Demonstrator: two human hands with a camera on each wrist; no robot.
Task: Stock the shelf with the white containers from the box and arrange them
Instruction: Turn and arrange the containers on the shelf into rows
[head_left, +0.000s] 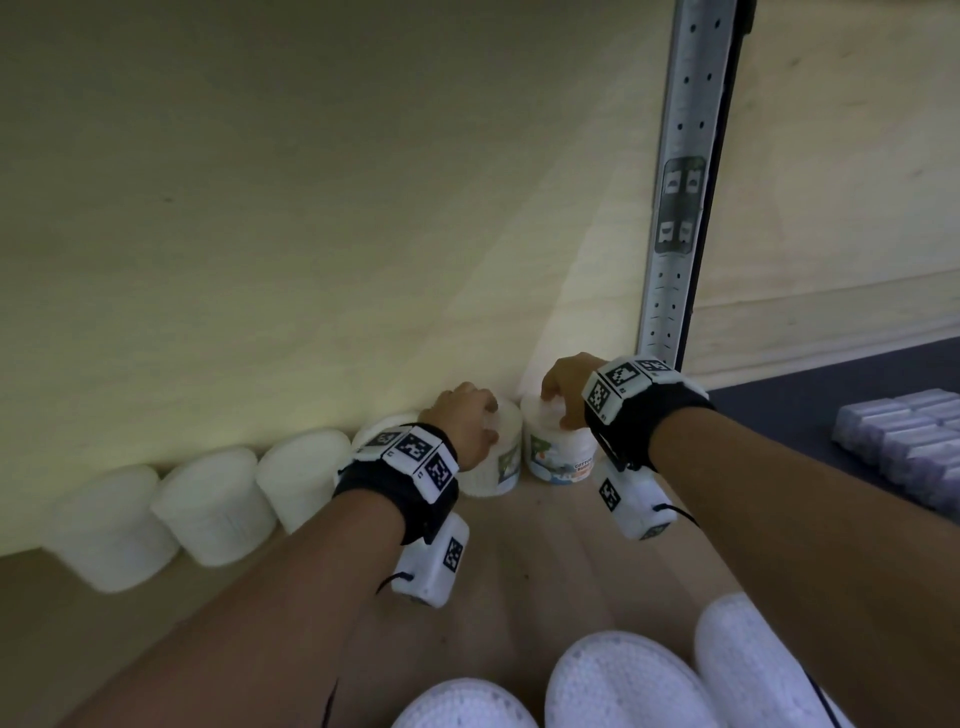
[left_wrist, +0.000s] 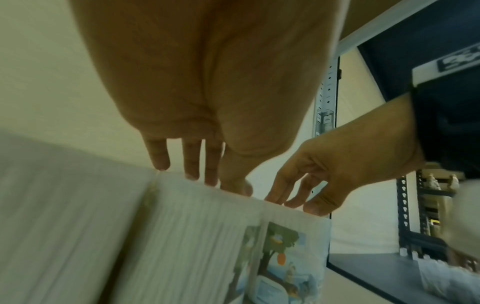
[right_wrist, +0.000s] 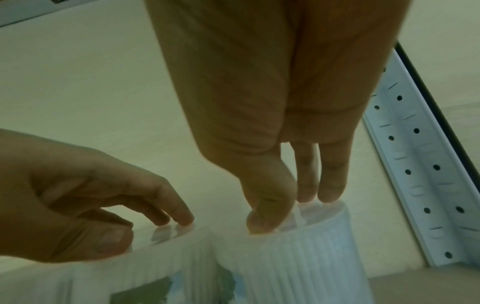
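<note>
Several white ribbed containers stand in a row along the back wall of the wooden shelf (head_left: 550, 551). My left hand (head_left: 488, 423) grips the lid of a labelled white container (head_left: 506, 467) from above with thumb and fingertips. My right hand (head_left: 558, 402) holds the lid of the neighbouring container (head_left: 558, 460) the same way, at the row's right end. The left wrist view shows my left hand (left_wrist: 207, 181) on its container (left_wrist: 202, 226). In the right wrist view my right hand (right_wrist: 293, 211) pinches its container (right_wrist: 298, 257) while my left hand (right_wrist: 145, 232) rests on the other container (right_wrist: 145, 271).
A perforated metal upright (head_left: 680, 182) stands just right of the last container. Beyond it lies a dark floor (head_left: 810, 410) with a wrapped pack of pale blocks (head_left: 909, 447). More containers (head_left: 213, 506) fill the row to the left. Three white rounded textured things (head_left: 623, 680) sit at the bottom edge.
</note>
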